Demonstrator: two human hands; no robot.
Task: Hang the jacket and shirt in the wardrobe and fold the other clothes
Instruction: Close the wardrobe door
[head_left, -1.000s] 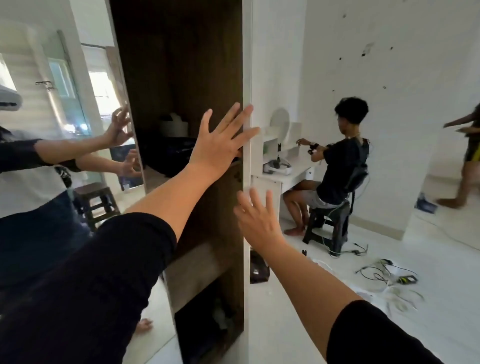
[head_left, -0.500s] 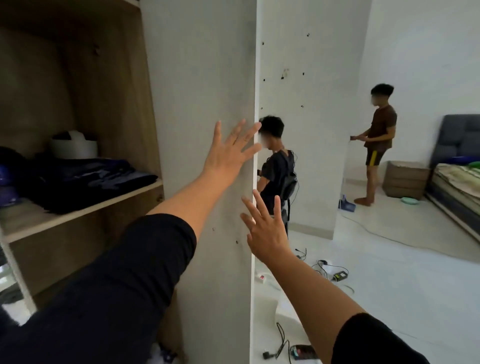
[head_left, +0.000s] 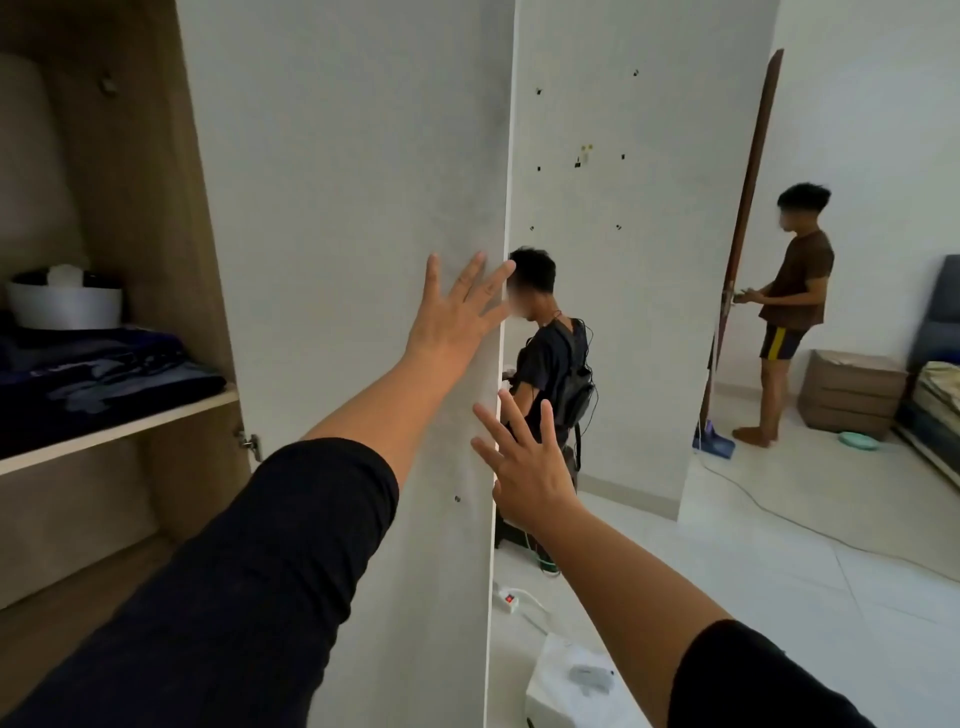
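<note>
The wardrobe door (head_left: 353, 218), a pale grey panel, stands swung wide open in front of me. My left hand (head_left: 457, 306) lies flat on the door's inner face near its free edge, fingers spread. My right hand (head_left: 524, 462) is spread just past that edge, lower down, holding nothing. Inside the wardrobe, a wooden shelf (head_left: 119, 431) carries folded dark clothes (head_left: 98, 379) and a white round container (head_left: 65, 304). No jacket or shirt shows.
A person with a backpack (head_left: 550, 364) sits just behind the door edge. Another person (head_left: 789, 312) stands by a brown room door (head_left: 748, 208) at right. A power strip (head_left: 509, 597), cables and a white box (head_left: 576, 686) lie on the floor. A bed (head_left: 935, 405) is far right.
The wardrobe door has swung further open to the right with my left hand on it, exposing the shelf. My view has turned right. Both hands stay spread.
</note>
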